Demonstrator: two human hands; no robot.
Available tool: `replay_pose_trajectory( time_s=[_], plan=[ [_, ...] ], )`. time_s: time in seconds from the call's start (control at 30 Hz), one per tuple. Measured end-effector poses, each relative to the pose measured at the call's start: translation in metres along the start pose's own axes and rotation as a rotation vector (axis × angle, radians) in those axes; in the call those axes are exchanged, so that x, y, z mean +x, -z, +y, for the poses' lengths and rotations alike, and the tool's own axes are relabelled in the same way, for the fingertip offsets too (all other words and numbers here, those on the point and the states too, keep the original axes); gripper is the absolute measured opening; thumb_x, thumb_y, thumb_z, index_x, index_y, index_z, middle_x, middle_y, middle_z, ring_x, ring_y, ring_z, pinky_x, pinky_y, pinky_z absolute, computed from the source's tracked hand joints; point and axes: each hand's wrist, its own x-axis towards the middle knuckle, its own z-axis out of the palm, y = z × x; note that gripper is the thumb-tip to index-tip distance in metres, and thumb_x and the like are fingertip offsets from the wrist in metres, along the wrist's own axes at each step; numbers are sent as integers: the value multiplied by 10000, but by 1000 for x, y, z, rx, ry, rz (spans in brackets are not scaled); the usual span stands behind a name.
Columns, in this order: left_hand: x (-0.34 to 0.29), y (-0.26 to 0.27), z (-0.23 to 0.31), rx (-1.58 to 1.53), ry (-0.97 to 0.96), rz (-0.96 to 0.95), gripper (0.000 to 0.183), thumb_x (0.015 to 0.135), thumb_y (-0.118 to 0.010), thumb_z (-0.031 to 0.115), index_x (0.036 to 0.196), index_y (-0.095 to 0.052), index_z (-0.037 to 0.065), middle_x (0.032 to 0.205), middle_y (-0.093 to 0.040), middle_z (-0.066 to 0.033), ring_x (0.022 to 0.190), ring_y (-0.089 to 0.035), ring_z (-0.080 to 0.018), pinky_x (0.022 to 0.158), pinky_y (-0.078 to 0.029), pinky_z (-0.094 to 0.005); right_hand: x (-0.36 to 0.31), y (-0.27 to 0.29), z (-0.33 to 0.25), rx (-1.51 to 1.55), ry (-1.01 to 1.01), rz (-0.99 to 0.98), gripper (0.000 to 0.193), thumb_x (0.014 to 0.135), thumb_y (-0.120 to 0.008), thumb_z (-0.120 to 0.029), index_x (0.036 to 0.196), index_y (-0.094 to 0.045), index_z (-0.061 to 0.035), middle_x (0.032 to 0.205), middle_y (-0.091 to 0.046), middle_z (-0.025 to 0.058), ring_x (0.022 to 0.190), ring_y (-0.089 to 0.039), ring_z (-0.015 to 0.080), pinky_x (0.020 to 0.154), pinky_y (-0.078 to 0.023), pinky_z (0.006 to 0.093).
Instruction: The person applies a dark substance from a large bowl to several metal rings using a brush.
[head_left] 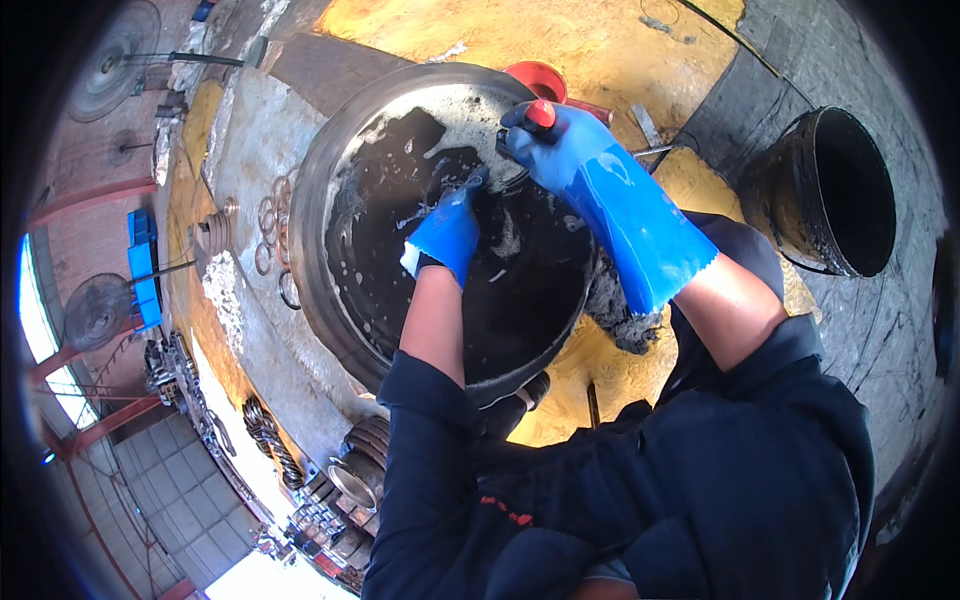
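A wide round metal tub (312,220) stands before me, holding dark liquid (520,300) with pale foam (440,100) along its far side. My left hand (447,232), in a blue glove, reaches down to the liquid near the tub's middle; its fingertips are dark and partly hidden, so whether they grip anything does not show. Over the far right rim, my right hand (565,150) in a long blue glove is wrapped round a tool handle with a red end (540,114). The tool's working end is hidden below the hand.
A red bowl (540,78) sits behind the tub. At right stands a black, dirt-coated bucket (850,190). Several metal rings (268,220) lie left of the tub, and a grey fibrous heap (625,315) by its right side. Metal parts (355,470) are stacked at lower left.
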Motion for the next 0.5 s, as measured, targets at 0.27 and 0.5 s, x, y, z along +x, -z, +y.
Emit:
replay_pose_trajectory(
  time_s=[0.27,0.5],
  plan=[
    [-25,-23,-32,-4,-236,155,509,875,-457,-9,1375,-509,71,1254,-600,-230,1226,-544,-339,1046,-416,-365,2,-1,-3,-108,-36,-62,227,869,-620,-181,1055,-685,-66,928,-720,127,845,-679,186,800,-527,317],
    [-92,-20,-32,-1252,377,-53,483,928,-611,286,1297,-550,-19,1233,-632,-109,1117,-591,-195,982,-430,-307,-3,-14,14,-280,-37,-102,213,864,-634,-221,1025,-696,-96,912,-709,159,845,-689,245,788,-525,341]
  ],
)
